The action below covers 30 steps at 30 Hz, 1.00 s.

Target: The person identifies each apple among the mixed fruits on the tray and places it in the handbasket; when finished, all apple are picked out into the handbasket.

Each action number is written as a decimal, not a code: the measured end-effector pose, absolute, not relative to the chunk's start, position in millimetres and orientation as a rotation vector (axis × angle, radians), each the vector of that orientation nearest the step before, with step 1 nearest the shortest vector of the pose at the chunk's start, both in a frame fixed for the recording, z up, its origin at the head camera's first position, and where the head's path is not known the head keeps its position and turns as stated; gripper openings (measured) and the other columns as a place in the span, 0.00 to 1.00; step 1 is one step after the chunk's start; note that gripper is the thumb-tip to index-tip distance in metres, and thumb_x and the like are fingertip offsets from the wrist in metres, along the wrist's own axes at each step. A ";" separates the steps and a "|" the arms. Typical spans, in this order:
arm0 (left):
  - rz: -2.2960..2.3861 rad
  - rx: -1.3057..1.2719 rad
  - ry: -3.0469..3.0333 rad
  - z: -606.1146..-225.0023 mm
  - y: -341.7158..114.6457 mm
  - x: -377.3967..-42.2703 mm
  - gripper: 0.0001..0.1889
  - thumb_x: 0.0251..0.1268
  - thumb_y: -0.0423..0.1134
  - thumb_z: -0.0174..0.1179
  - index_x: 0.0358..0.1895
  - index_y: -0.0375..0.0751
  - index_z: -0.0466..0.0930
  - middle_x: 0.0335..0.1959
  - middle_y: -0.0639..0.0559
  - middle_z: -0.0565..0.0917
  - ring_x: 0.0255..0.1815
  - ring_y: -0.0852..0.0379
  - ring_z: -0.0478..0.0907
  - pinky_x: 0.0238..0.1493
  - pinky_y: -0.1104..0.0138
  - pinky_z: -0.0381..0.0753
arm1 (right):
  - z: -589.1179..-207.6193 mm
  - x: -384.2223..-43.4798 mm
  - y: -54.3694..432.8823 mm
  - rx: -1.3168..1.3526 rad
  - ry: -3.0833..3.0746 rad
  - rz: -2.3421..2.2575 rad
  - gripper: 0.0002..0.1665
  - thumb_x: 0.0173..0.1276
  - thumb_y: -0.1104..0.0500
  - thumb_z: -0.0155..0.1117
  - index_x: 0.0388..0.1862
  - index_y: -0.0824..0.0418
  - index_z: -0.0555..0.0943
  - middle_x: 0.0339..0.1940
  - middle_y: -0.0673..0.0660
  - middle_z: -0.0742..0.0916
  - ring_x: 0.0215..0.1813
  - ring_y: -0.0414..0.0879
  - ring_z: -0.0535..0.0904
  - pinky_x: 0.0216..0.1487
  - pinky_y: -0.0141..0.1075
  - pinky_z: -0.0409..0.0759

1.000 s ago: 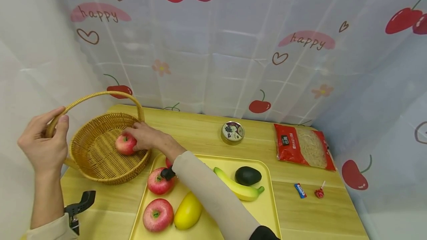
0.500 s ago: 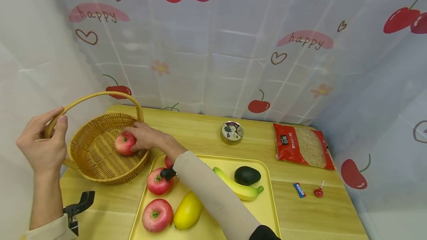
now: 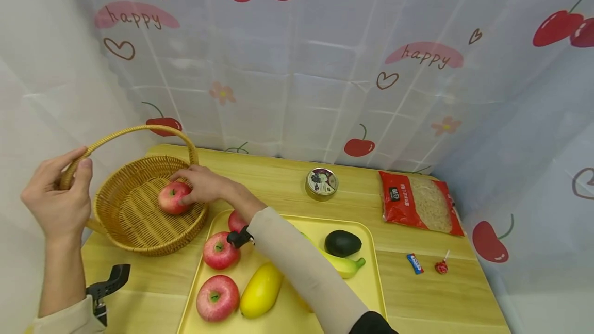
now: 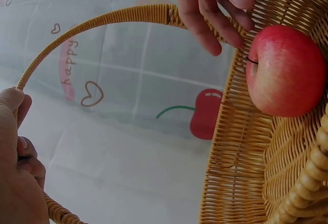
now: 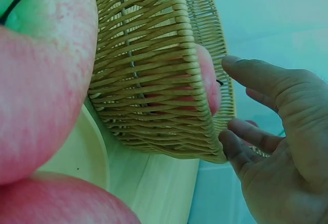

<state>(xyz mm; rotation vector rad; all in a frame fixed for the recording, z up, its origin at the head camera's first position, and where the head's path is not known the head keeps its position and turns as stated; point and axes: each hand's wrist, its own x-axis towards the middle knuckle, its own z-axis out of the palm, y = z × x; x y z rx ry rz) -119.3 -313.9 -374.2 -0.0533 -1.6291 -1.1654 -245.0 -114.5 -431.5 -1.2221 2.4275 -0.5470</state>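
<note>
My left hand [image 3: 60,195] grips the arched handle [image 3: 134,129] of a wicker basket [image 3: 139,220] at the left of the table. Inside the basket, toward its right side, lies a red apple [image 3: 172,199]. Over the basket's right rim reaches my right hand [image 3: 206,184], its fingers spread beside the apple. Both wrist views show a gap between these fingers and the apple [image 4: 287,73]. Three more apples, one of them this red apple [image 3: 221,250], sit on the yellow tray [image 3: 366,298], the rear one partly hidden.
Also on the tray are a yellow mango [image 3: 262,290], a banana [image 3: 345,267] partly behind the right sleeve, and an avocado [image 3: 343,243]. Farther off stand a round tin [image 3: 322,183] and a red food packet [image 3: 419,202]. A wrapped candy [image 3: 415,263] and a lollipop [image 3: 441,266] lie at right.
The right hand has let go of the apple, its fingers spreading and drawing slightly up and right. The apple stays in the basket. The left hand keeps its grip on the handle.
</note>
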 end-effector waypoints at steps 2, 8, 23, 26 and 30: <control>-1.166 -0.052 -1.631 -373.9 -313.5 -119.7 0.09 0.63 0.28 0.66 0.44 0.28 0.88 0.38 0.57 0.87 0.31 0.71 0.72 0.30 0.86 0.68 | -429.2 -245.5 -111.9 -1.226 2.426 -0.546 0.37 0.69 0.43 0.68 0.74 0.44 0.69 0.73 0.51 0.70 0.74 0.42 0.62 0.68 0.29 0.66; -1.164 -0.038 -1.632 -372.9 -312.4 -119.9 0.09 0.62 0.29 0.66 0.43 0.29 0.89 0.38 0.56 0.88 0.32 0.71 0.74 0.31 0.86 0.70 | -423.6 -250.5 -100.6 -1.264 2.419 -0.584 0.36 0.69 0.44 0.67 0.74 0.47 0.69 0.72 0.50 0.73 0.74 0.42 0.63 0.70 0.28 0.64; -1.140 -0.033 -1.650 -369.4 -311.9 -118.8 0.09 0.63 0.29 0.66 0.44 0.27 0.88 0.38 0.62 0.86 0.32 0.71 0.73 0.31 0.86 0.69 | -406.5 -249.6 -64.4 -1.351 2.377 -0.646 0.35 0.70 0.48 0.68 0.73 0.52 0.70 0.66 0.53 0.78 0.66 0.45 0.72 0.62 0.27 0.71; -1.141 -0.033 -1.647 -369.8 -311.6 -118.7 0.09 0.63 0.29 0.66 0.43 0.28 0.89 0.38 0.61 0.87 0.32 0.71 0.72 0.31 0.85 0.68 | -405.3 -245.1 -57.0 -1.362 2.381 -0.632 0.35 0.70 0.48 0.69 0.73 0.51 0.70 0.65 0.52 0.79 0.65 0.44 0.74 0.62 0.27 0.72; -1.150 -0.031 -1.635 -370.5 -311.5 -117.9 0.09 0.63 0.29 0.66 0.43 0.27 0.88 0.38 0.59 0.88 0.35 0.71 0.75 0.34 0.85 0.70 | -405.0 -238.9 -49.1 -1.404 2.361 -0.627 0.34 0.70 0.49 0.68 0.72 0.52 0.71 0.64 0.53 0.79 0.64 0.46 0.76 0.61 0.28 0.73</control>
